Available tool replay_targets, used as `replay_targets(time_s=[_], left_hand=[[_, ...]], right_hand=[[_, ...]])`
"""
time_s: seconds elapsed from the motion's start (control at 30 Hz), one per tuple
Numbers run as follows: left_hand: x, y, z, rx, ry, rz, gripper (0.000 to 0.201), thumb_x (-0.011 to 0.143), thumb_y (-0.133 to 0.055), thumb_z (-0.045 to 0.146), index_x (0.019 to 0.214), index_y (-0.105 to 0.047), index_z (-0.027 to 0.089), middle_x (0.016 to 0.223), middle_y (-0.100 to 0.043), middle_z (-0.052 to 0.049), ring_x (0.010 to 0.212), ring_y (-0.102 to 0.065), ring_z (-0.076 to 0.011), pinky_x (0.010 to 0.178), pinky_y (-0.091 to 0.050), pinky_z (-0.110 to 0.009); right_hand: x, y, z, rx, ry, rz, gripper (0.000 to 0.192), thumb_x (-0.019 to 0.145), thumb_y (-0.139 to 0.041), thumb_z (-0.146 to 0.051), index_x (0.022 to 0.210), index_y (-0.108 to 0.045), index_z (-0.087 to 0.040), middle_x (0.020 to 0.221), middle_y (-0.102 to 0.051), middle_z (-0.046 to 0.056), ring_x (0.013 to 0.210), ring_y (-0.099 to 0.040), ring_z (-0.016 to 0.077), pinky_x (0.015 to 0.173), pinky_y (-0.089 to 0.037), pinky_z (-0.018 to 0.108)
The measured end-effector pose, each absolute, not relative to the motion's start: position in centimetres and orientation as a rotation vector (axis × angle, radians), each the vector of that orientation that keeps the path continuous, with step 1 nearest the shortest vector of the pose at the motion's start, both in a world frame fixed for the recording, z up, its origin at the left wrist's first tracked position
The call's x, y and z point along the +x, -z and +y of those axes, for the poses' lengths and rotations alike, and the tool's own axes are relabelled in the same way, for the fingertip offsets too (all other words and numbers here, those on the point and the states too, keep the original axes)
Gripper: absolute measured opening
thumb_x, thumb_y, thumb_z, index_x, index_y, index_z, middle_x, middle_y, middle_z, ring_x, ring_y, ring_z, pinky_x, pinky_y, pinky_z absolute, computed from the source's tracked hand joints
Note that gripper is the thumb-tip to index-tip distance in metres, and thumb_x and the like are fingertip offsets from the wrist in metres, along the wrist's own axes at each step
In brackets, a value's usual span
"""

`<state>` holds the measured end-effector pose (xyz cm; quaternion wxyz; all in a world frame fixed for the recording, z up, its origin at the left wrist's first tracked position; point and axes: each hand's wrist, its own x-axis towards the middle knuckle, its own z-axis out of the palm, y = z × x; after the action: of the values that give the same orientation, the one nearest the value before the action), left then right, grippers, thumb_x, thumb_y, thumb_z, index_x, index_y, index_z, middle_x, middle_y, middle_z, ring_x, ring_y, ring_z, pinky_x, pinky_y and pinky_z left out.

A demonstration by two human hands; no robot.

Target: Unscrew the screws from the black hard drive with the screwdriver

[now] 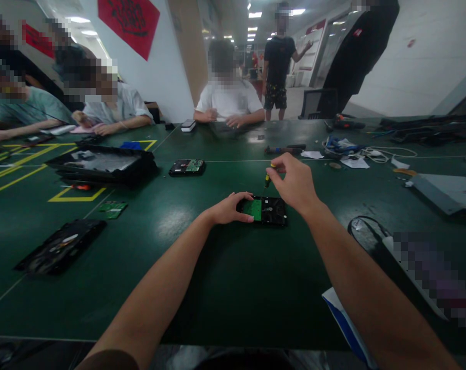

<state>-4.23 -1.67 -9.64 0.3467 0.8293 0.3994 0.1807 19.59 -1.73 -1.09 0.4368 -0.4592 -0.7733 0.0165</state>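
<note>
A black hard drive with a green circuit board on its upper face lies flat on the green table in front of me. My left hand grips the drive's left end, thumb along the near edge and fingers along the far edge. In my right hand is a small screwdriver with a yellow and black handle, pinched near its top. Its shaft points down at the drive's far edge, close to the board; whether the tip sits in a screw is too small to tell.
Another hard drive lies farther back. To the left are a black tray, a loose green board and dark drive casings. Cables and a grey metal box are at right. People sit across the table.
</note>
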Motion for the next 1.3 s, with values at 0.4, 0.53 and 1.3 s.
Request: replay_targets(time_s=[0.4,0.53,1.3], left_hand=[[-4.2,9.4,-1.8,2.149,-0.467,1.036,0.081,0.073,-0.078,0.057,0.142,-0.048,0.028,0.158,-0.043,-0.011,0.148,-0.036,-0.0316,0.124,-0.014,-0.054],[-4.1,9.2,-2.0,2.149,-0.454,1.042,0.079,0.074,-0.077,0.056,0.142,-0.048,0.027,0.158,-0.042,-0.011,0.148,-0.035,-0.0319,0.124,-0.016,-0.055],[-4.0,9.1,-2.0,2.158,-0.461,1.044,0.078,0.073,-0.078,0.055,0.14,-0.049,0.028,0.157,-0.044,-0.01,0.146,-0.039,-0.0324,0.122,-0.02,-0.054]], right_hand=[[19.4,0.9,-2.0,-1.117,-0.013,-1.94,0.01,0.09,-0.061,-0.029,0.097,-0.059,-0.023,0.097,-0.068,0.008,0.087,-0.065,0.0246,0.081,-0.049,0.042],[19.4,1.0,-1.9,-1.148,-0.046,-1.921,0.014,0.09,-0.064,-0.034,0.093,-0.056,-0.024,0.093,-0.068,0.006,0.081,-0.063,0.023,0.075,-0.049,0.04],[18.5,1.2,-2.8,-1.137,-0.489,-1.874,0.033,0.087,-0.067,-0.055,0.096,-0.057,-0.025,0.095,-0.068,0.005,0.057,-0.062,0.0143,0.05,-0.046,0.032]])
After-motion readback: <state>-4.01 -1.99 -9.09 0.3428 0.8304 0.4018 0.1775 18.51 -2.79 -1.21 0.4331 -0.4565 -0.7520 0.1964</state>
